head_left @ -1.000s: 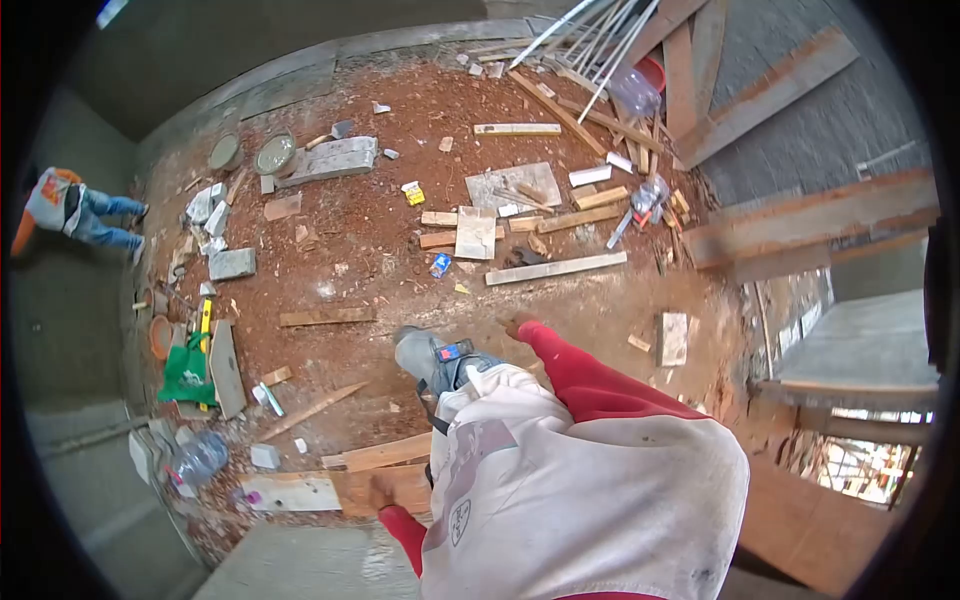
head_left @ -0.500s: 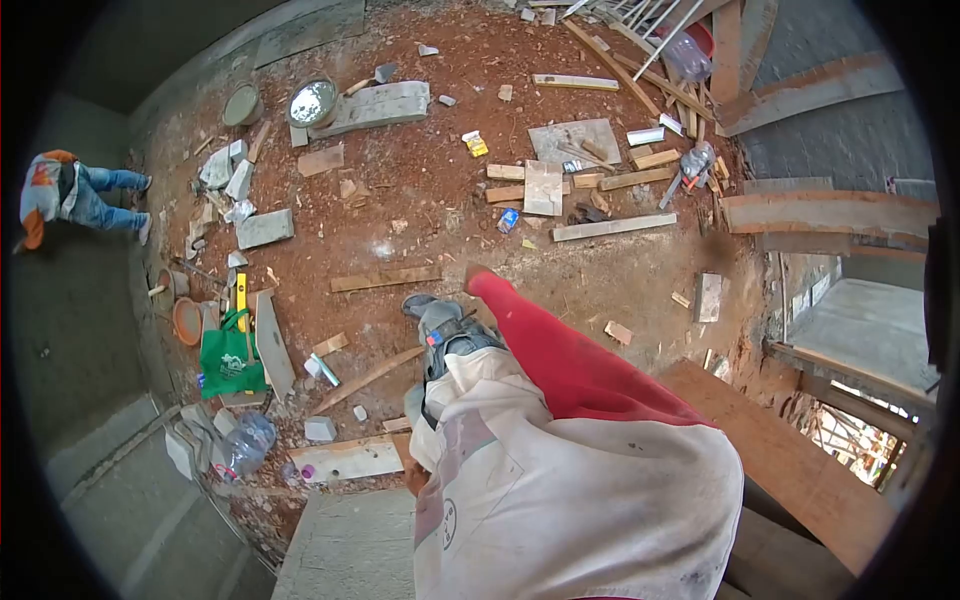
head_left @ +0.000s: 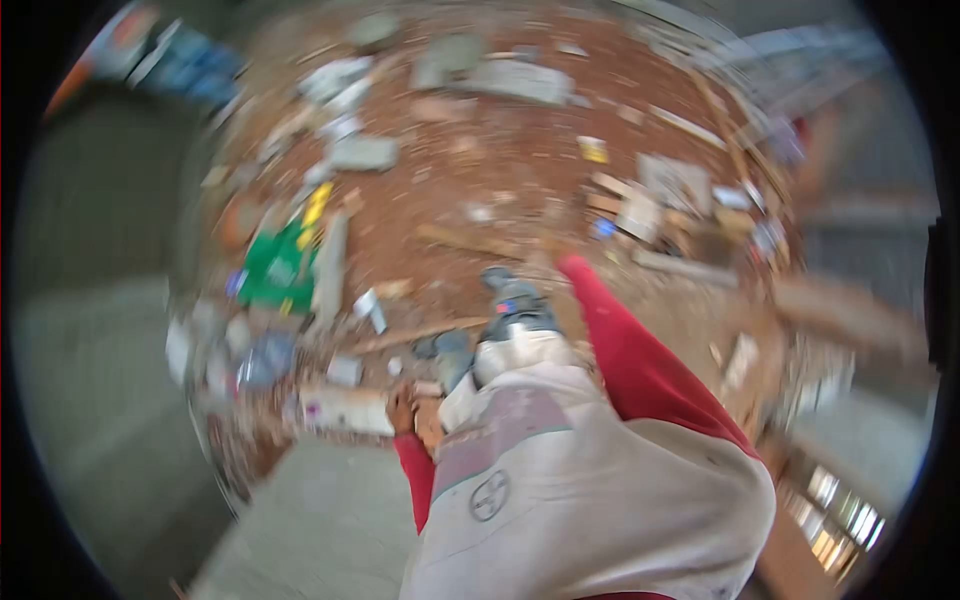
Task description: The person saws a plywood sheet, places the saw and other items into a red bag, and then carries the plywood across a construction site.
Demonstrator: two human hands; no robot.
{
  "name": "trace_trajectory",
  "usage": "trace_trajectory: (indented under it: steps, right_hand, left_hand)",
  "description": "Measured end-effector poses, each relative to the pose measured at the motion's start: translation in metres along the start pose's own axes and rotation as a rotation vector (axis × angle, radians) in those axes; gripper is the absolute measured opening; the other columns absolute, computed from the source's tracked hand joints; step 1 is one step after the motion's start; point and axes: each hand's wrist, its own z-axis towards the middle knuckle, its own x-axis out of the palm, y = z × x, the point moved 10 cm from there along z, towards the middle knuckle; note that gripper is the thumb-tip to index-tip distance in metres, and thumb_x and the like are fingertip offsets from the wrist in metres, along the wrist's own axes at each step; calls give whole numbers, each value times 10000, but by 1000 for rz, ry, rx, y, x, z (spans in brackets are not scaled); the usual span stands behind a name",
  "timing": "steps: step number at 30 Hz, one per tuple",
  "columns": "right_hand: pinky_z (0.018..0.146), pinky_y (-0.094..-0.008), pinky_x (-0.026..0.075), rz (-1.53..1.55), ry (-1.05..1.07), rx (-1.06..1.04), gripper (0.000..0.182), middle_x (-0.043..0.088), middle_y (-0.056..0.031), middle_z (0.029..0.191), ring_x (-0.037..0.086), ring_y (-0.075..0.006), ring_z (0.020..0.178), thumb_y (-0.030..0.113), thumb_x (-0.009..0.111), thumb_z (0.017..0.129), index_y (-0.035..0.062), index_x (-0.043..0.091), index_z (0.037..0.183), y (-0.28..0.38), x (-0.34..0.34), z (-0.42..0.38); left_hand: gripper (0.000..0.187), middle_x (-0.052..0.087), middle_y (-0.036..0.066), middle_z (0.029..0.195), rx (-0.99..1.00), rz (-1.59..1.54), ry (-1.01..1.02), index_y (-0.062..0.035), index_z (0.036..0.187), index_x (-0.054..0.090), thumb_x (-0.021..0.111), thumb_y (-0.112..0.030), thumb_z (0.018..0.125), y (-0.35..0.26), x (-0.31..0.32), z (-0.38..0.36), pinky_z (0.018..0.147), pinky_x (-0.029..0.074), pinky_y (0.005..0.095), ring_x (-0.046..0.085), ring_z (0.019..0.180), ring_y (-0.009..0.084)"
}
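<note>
Most of this head view is smeared by motion. My left hand (head_left: 402, 410), at the end of a red sleeve, is low beside my body and overlaps the end of a pale board (head_left: 345, 411) on the ground. Its fingers are blurred. Stretched forward over the reddish dirt is my right arm in a red sleeve (head_left: 640, 345), and its hand (head_left: 560, 250) is a faint smear near a wooden strip (head_left: 465, 240). My pale shirt (head_left: 590, 490) fills the lower middle, with one shoe (head_left: 495, 275) showing beyond it.
A green bag (head_left: 275, 268) lies at the left by a yellow level (head_left: 315, 212). Wood scraps and a flat square panel (head_left: 675, 185) are at the right. A grey concrete slab (head_left: 320, 510) is at lower left. Another person (head_left: 185, 60) is at upper left.
My view has swung, so the ground things appear shifted and tilted. My left hand and sleeve have come out from beside my shirt into fuller view. My right arm remains stretched forward.
</note>
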Motion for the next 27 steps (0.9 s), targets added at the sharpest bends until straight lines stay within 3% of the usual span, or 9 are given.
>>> trace_trajectory:
  steps: [3, 6, 8, 9, 11, 14, 16, 18, 27]
  right_hand:
    - [884, -486, 503, -586, 324, -105, 348, 651, -232, 1156, 631, -388, 1062, 254, 472, 944, 47, 647, 1162, 41, -1, -63]
    - [942, -433, 499, -585, 460, 287, 469, 653, -200, 1199, 640, -348, 1099, 364, 635, 815, 2, 687, 1109, 77, 3, -114]
    - [875, -385, 543, -1259, 831, -277, 379, 694, -136, 1152, 673, -291, 1053, 351, 664, 767, 80, 744, 1020, 48, 88, -123]
    - [840, -402, 550, -1132, 645, -395, 319, 712, -157, 1071, 683, -306, 1016, 323, 636, 784, 82, 760, 951, 7, 127, -97]
    - [880, -435, 518, -483, 550, 209, 433, 682, -244, 1047, 669, -371, 1011, 329, 626, 788, -25, 704, 1025, 189, 60, -158]
    - [845, -470, 519, -717, 564, -160, 456, 674, -266, 1017, 677, -390, 959, 382, 626, 792, -28, 709, 974, 267, 114, -134]
    - [813, -486, 521, -389, 354, -244, 480, 669, -266, 1015, 675, -402, 930, 436, 610, 802, -9, 717, 947, 353, 105, -130]
    - [819, -479, 522, -670, 344, -425, 452, 673, -241, 1038, 670, -404, 925, 431, 579, 840, 19, 720, 964, 411, 140, -93]
    - [720, -509, 550, -187, 468, -1037, 387, 704, -198, 895, 675, -419, 834, 299, 697, 842, 219, 616, 1212, 724, 266, -111]
  left_hand:
    - [322, 720, 63, 997, 122, -127, -78, -79, 1154, 625, 570, -346, 981, -26, -47, 2, 656, 504, 254, 706, 878, 163]
    - [357, 715, 93, 1020, 87, -199, -275, -53, 1188, 630, 548, -338, 991, -14, -109, -14, 711, 525, 278, 696, 891, 173]
    - [360, 713, 101, 1016, 49, -262, -374, -48, 1194, 629, 556, -333, 985, 58, -152, -25, 708, 531, 288, 696, 874, 180]
    - [365, 710, 109, 1012, 44, -279, -431, -44, 1199, 627, 563, -328, 980, 103, -174, -18, 705, 537, 298, 695, 857, 186]
    - [344, 700, 118, 1004, -125, -375, -504, -39, 1198, 628, 579, -282, 961, 211, -204, -29, 633, 548, 335, 684, 767, 229]
    - [349, 704, 113, 1043, -483, -849, -590, -51, 1180, 626, 559, -315, 962, 302, -199, -105, 599, 544, 361, 681, 724, 244]
    - [473, 634, 93, 1230, -649, -767, -611, -115, 1279, 544, 555, -430, 927, 304, -207, -154, 781, 511, 421, 628, 1080, 241]
    - [430, 652, 74, 1192, -641, -852, -697, -138, 1267, 561, 546, -409, 934, 315, -216, -169, 750, 513, 383, 658, 997, 220]
    - [363, 683, 68, 1050, -553, -935, -850, -122, 1224, 590, 519, -358, 957, 212, -176, -112, 646, 528, 335, 666, 817, 179]
